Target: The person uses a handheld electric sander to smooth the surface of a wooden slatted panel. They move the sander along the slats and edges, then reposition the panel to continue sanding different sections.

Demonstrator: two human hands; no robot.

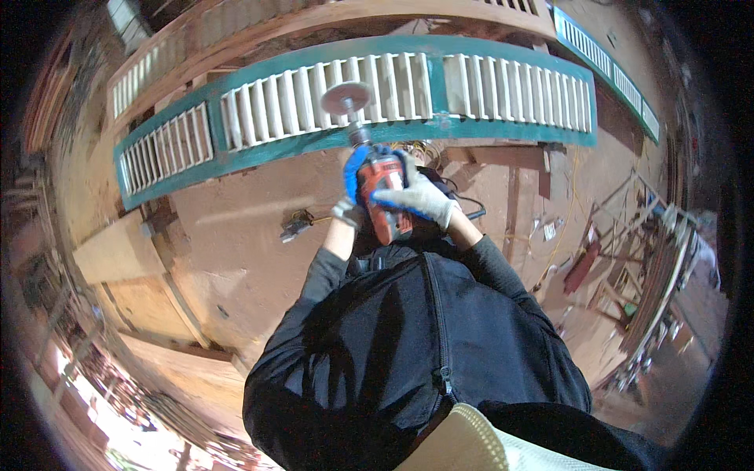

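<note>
My left hand [351, 187], in a blue and white work glove, is wrapped round the near-left side of a red power drill [386, 206]. On the drill's other side, my right hand [424, 196] wears a matching glove and grips the body too. From the metal chuck at the front extends a round, flat disc [345, 97]. The disc appears over the white slats of a long louvred shutter panel [471, 131] with a teal frame; whether it touches them I cannot tell.
Behind the panel lies a bare wooden louvred frame [393, 11], with another teal one [601, 59] at far right. A power plug connector [296, 225] with a yellow cable rests on the ground at left. Wooden boards [129, 251] lie left; stacked timber [664, 286] stands right.
</note>
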